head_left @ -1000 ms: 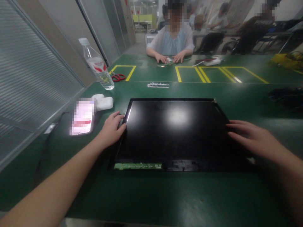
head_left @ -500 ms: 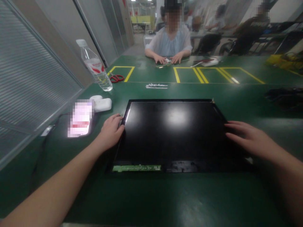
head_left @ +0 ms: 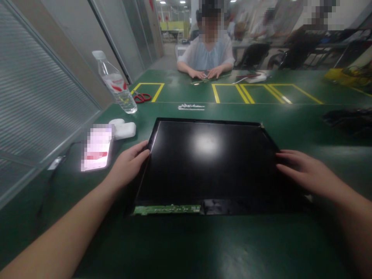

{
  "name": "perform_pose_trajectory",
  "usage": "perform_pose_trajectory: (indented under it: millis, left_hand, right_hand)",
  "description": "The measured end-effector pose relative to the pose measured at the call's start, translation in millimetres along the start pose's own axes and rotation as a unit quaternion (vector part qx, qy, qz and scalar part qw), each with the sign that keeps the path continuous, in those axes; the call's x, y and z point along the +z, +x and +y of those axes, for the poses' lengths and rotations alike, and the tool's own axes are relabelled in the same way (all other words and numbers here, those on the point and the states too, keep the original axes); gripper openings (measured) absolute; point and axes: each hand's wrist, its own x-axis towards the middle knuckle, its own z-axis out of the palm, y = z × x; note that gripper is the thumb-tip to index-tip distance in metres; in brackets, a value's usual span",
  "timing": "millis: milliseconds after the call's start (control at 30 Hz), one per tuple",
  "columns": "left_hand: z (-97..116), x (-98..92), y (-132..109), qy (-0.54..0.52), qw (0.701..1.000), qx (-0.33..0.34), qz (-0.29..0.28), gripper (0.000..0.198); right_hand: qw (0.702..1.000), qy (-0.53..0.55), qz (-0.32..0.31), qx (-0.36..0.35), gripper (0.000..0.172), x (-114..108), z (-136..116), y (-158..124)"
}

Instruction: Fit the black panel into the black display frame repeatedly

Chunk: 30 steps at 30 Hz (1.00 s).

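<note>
A: Where does the black panel [head_left: 209,170] lie?

B: Between the 2 hands, screen up, long axis running left to right. It's on or just above the green table [head_left: 203,248]; the dark underside hides which. A green circuit strip [head_left: 167,209] runs along the left part of its near edge.

A: Which hand is nearer?

B: Neither. The left hand [head_left: 129,162] meets the left short side, the right hand [head_left: 308,168] the right short side, roughly opposite each other.

A: How do they hold it?

B: The left is partly closed, thumb over the rim, fingers past the outer side, so it seems to pinch it. The right is loosely curved, thumb and fingers slightly apart at the edge; I can't tell whether it grips.

A: Anything close by?

B: A lit phone [head_left: 98,149], left of the left hand, well apart from the panel.
</note>
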Motion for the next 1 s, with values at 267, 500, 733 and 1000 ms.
perform_pose_trajectory:
  millis: [267,500,733,1000]
  left_hand:
    - [49,5.8,-16,-0.343,0.910,-0.228,0.039,0.050]
    - [52,8.7,-12,-0.438,0.855,-0.275,0.040,0.067]
    - [33,11.5,-9,-0.466,0.850,-0.246,-0.006,0.074]
    - [37,7.0,-10,-0.401,0.877,-0.262,-0.024,0.049]
  right_hand:
    - [0.999,0.013,0.027,0.026,0.059,8,5,8]
    - [0.996,0.024,0.024,0.083,0.068,6,-6,6]
    - [0.994,0.030,0.026,0.100,0.071,8,-8,7]
    - [0.993,0.048,0.036,0.101,0.063,9,-7,6]
